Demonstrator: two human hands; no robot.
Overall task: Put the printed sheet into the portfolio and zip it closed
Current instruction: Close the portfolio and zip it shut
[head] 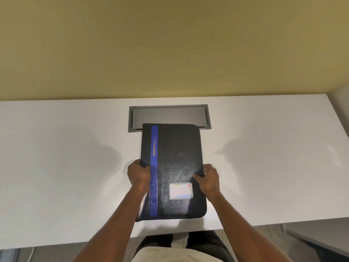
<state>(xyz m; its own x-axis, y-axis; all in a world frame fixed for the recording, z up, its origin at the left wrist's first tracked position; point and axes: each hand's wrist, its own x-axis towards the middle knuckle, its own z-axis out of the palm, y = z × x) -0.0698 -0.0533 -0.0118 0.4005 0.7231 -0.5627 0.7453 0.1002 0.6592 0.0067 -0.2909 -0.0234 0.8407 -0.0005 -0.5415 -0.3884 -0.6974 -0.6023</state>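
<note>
A black portfolio (175, 157) with a blue stripe, the word PORTFOLIO and a small label card lies closed on the white desk (66, 167), lengthwise away from me. My left hand (138, 174) grips its left edge over the spine. My right hand (208, 178) grips its right edge, thumb on the cover. No printed sheet is visible anywhere in the head view.
A grey recessed cable hatch (168, 114) sits in the desk just behind the portfolio, whose far end overlaps it. A yellow wall (170, 44) rises behind the desk. The desk's front edge runs near my legs, with carpet below.
</note>
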